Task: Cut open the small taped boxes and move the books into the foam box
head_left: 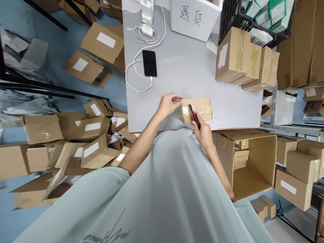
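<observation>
A small taped cardboard box (201,105) lies on the grey table near its front edge. My right hand (204,133) is closed around a red and black utility knife (194,117), whose tip is over the tape on the box's top. At the box's left end is my left hand (170,104), fingers extended and fingertips at the box's upper left corner. Whether those fingertips press on the cardboard I cannot tell.
A phone (150,63) on a white charging cable lies at the table's upper left. Behind stands a white bin (194,18) with handwriting. Taped boxes (233,55) are at the right, beside a black crate (230,15). A large open carton (255,162) is below the table edge; opened boxes (96,152) crowd the left floor.
</observation>
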